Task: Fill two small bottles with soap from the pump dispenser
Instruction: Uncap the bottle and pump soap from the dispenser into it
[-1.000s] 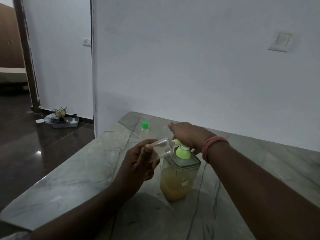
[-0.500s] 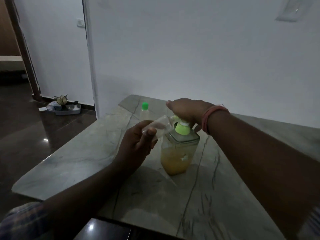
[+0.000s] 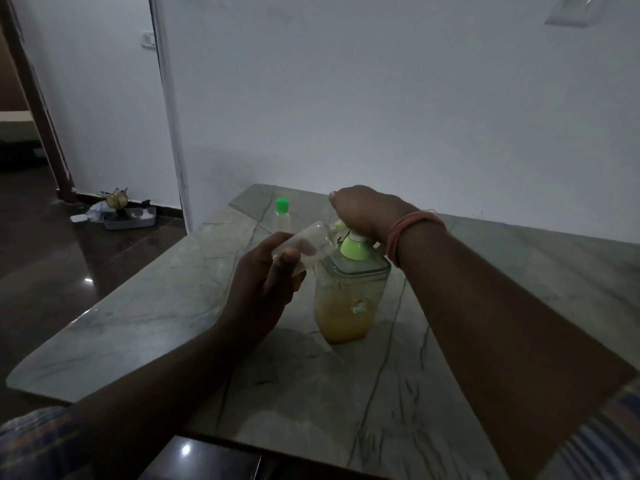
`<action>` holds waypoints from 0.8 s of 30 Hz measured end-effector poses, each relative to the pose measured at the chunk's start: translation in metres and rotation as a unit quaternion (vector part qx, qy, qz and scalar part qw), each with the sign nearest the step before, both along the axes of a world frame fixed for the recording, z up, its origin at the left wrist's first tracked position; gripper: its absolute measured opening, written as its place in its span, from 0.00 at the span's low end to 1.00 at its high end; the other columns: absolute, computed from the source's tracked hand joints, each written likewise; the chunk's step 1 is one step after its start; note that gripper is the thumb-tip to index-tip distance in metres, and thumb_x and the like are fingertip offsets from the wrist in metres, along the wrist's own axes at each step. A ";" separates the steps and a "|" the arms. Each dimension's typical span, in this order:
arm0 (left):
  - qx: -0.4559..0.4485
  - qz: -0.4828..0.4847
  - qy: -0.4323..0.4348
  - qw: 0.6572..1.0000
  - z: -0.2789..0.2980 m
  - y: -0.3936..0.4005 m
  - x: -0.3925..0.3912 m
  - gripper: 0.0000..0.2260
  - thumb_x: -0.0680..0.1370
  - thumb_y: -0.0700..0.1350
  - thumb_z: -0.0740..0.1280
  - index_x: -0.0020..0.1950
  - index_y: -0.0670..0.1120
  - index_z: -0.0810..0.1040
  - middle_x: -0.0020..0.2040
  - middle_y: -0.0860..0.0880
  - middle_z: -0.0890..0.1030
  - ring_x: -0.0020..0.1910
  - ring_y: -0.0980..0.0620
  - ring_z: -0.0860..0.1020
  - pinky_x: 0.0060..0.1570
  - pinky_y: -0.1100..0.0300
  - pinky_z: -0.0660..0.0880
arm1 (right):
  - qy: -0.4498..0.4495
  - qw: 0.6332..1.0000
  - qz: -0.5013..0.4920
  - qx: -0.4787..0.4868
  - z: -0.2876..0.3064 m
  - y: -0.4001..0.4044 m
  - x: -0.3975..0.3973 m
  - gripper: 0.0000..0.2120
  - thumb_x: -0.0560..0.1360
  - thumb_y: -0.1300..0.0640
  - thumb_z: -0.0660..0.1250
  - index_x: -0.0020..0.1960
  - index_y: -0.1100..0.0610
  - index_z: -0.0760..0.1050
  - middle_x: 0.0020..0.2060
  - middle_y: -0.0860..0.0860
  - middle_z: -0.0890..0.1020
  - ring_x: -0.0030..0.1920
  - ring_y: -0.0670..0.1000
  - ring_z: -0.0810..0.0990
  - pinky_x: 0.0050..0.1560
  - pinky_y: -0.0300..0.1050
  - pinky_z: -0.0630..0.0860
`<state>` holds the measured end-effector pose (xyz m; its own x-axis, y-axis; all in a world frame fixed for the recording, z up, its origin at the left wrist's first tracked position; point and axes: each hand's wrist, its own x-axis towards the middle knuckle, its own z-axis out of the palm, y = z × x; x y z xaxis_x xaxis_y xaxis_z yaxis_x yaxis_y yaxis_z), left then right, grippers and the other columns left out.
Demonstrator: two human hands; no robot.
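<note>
The left hand [image 3: 263,282] grips a small clear plastic bottle [image 3: 308,245], fingers and thumb curled round it, tilted so its mouth meets the pale green spout of the square clear pump dispenser [image 3: 349,296], which holds amber soap in its lower half. The right hand [image 3: 363,211] rests on the pump head, covering it (whether its fingers are curled, I cannot tell), a pinkish thread band [image 3: 408,230] at the wrist. Behind the held bottle stands a second small bottle with a green cap [image 3: 282,211], upright near the far edge of the grey marble counter [image 3: 156,313]. On the dark floor to the left sits a grey tray of clutter [image 3: 121,216] by the white wall.
</note>
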<state>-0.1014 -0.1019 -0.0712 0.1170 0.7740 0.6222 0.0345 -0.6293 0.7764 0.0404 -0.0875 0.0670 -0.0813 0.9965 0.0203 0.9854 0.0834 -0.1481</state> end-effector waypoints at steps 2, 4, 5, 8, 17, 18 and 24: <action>0.005 0.005 0.000 1.000 0.000 0.000 -0.001 0.32 0.74 0.73 0.56 0.53 0.46 0.79 0.33 0.42 0.75 0.27 0.51 0.71 0.24 0.59 0.68 | 0.010 1.000 -0.004 0.005 0.000 -0.002 -0.005 0.15 0.82 0.65 0.51 0.65 0.66 0.70 0.65 0.62 0.73 0.63 0.59 0.74 0.57 0.47 0.70; 0.001 0.001 0.003 1.000 0.000 -0.001 -0.001 0.32 0.74 0.74 0.56 0.53 0.46 0.79 0.34 0.42 0.75 0.27 0.52 0.71 0.25 0.60 0.68 | -0.005 1.000 0.006 -0.014 0.000 0.000 -0.004 0.14 0.82 0.66 0.53 0.65 0.65 0.69 0.65 0.62 0.73 0.63 0.59 0.74 0.54 0.47 0.70; -0.001 0.000 0.004 1.000 0.001 -0.002 -0.001 0.33 0.73 0.74 0.56 0.53 0.46 0.79 0.33 0.43 0.76 0.27 0.52 0.71 0.25 0.60 0.68 | 0.003 1.000 0.014 -0.021 0.001 0.004 -0.002 0.15 0.82 0.65 0.53 0.67 0.66 0.69 0.65 0.62 0.73 0.64 0.59 0.73 0.55 0.48 0.70; -0.004 -0.004 -0.002 1.000 0.001 -0.004 -0.001 0.34 0.73 0.75 0.57 0.54 0.45 0.79 0.32 0.47 0.75 0.27 0.53 0.71 0.25 0.61 0.68 | 0.053 0.998 0.007 -0.042 0.001 0.004 -0.001 0.18 0.83 0.62 0.50 0.69 0.66 0.68 0.67 0.61 0.72 0.67 0.60 0.71 0.63 0.48 0.68; -0.008 -0.004 -0.001 1.000 0.000 -0.003 0.000 0.31 0.74 0.73 0.56 0.53 0.47 0.79 0.33 0.45 0.76 0.27 0.52 0.71 0.25 0.59 0.68 | 0.071 0.997 -0.014 -0.037 0.004 -0.002 -0.002 0.18 0.84 0.62 0.49 0.68 0.66 0.69 0.66 0.62 0.73 0.66 0.60 0.72 0.60 0.47 0.70; -0.005 -0.003 0.001 1.000 0.000 -0.003 -0.001 0.32 0.74 0.74 0.56 0.54 0.47 0.79 0.33 0.45 0.76 0.27 0.51 0.71 0.25 0.59 0.68 | 0.068 0.997 -0.010 -0.032 0.004 -0.001 -0.001 0.17 0.84 0.62 0.50 0.68 0.66 0.69 0.65 0.62 0.74 0.66 0.60 0.72 0.59 0.47 0.71; -0.003 -0.028 -0.016 0.999 0.003 -0.004 -0.002 0.35 0.74 0.73 0.55 0.54 0.43 0.78 0.32 0.46 0.76 0.27 0.52 0.71 0.24 0.61 0.68 | 0.069 0.997 -0.026 -0.029 -0.001 0.001 -0.007 0.17 0.83 0.63 0.50 0.67 0.67 0.69 0.65 0.62 0.74 0.65 0.60 0.73 0.61 0.50 0.69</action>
